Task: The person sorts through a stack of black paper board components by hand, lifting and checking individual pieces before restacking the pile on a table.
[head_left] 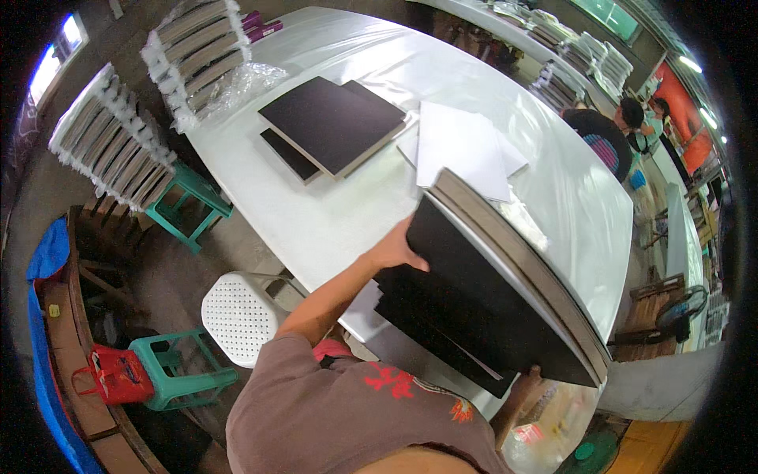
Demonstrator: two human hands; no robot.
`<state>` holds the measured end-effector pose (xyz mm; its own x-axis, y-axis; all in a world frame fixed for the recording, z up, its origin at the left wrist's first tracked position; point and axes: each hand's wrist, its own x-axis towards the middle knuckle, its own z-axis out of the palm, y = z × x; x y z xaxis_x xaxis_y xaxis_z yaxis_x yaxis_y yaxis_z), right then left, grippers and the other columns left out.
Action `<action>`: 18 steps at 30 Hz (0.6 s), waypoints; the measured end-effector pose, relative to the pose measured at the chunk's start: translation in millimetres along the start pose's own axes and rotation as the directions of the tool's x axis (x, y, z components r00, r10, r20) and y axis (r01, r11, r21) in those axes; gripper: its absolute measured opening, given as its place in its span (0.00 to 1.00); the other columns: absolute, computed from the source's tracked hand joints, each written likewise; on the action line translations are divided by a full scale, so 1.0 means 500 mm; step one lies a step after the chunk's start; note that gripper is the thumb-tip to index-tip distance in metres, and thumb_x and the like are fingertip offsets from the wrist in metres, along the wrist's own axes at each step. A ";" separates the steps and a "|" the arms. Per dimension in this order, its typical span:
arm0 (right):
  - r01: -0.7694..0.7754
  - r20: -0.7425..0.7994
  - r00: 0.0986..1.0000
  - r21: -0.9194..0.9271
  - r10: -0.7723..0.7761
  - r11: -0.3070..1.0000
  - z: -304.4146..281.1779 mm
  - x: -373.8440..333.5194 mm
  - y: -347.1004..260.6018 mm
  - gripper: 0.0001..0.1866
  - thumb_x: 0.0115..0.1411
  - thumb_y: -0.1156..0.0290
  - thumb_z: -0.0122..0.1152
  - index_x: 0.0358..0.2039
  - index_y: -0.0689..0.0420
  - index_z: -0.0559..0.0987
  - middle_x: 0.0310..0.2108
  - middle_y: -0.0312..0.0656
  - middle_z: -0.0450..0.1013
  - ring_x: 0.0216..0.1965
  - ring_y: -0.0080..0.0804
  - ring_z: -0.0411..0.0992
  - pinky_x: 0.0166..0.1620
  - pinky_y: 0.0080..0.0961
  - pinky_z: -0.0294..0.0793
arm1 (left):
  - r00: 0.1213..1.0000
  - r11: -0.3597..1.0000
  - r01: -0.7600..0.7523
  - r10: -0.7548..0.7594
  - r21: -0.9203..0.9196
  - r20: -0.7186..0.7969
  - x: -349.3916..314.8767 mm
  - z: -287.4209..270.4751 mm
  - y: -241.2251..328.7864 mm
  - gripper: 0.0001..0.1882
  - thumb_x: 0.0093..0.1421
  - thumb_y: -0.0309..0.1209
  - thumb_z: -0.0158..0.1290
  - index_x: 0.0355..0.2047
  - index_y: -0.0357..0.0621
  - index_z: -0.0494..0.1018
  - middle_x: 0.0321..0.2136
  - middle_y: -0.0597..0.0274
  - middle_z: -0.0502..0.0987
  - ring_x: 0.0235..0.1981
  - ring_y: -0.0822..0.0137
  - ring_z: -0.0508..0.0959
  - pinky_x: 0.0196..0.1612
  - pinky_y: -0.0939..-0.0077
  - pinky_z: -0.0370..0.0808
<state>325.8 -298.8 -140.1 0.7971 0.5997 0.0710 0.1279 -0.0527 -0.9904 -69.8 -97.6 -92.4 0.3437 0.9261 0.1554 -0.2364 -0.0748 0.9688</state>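
Note:
A stack of large black boards (pixel 482 292) with pale grey-brown edges stands tilted on edge in front of me. My left hand (pixel 401 246) grips its left side, thumb lying on the black face. At the stack's lower right corner, my right hand (pixel 534 374) holds the edge; most of its fingers are hidden. Below the stack, thinner black sheets (pixel 442 340) fan out near my shirt. Beyond the boards, white sheets (pixel 458 146) lie loosely overlapped on the table. Further left, more black boards (pixel 335 122) rest flat in a small uneven pile.
The white-covered table (pixel 300 229) spans the middle. On the left are bundled stacks (pixel 110 142) in plastic wrap, green stools (pixel 181 367) and a white stool (pixel 241 316). Clear plastic bags (pixel 545 430) lie at lower right. Other people (pixel 624 130) are at the far right.

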 end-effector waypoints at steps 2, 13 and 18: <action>-0.007 0.004 1.000 0.036 0.007 0.999 0.034 -0.008 -0.035 0.33 0.50 0.70 0.63 0.55 0.62 0.61 0.51 0.47 0.64 0.49 0.39 0.64 0.50 0.36 0.69 | 0.998 0.993 0.047 -0.043 0.104 -0.042 0.016 0.006 0.013 0.52 0.30 0.35 0.72 0.56 0.35 0.59 0.46 0.57 0.72 0.47 0.64 0.71 0.53 0.71 0.65; 0.279 0.188 0.953 -0.248 -0.237 0.928 0.547 0.051 -0.345 0.27 0.60 0.67 0.52 0.57 0.67 0.61 0.52 0.51 0.64 0.53 0.43 0.62 0.58 0.33 0.58 | 0.803 0.990 0.046 -0.117 -0.134 -0.584 -0.007 -0.284 0.125 0.45 0.44 0.39 0.67 0.55 0.29 0.54 0.45 0.44 0.71 0.47 0.60 0.72 0.50 0.70 0.69; 0.798 0.693 0.461 -0.050 -0.554 0.601 0.982 0.103 -0.445 0.25 0.66 0.55 0.36 0.51 0.62 0.71 0.46 0.50 0.71 0.49 0.40 0.69 0.52 0.27 0.62 | 0.571 0.966 0.128 -0.258 -0.227 -0.779 -0.032 -0.435 0.142 0.42 0.54 0.46 0.58 0.56 0.27 0.53 0.51 0.43 0.65 0.50 0.60 0.69 0.53 0.70 0.65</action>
<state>48.5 135.6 25.8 -0.1127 0.8592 0.4992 0.7424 0.4067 -0.5324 -289.9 -37.5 -68.4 -0.4509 0.8363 -0.3120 -0.3903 0.1296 0.9115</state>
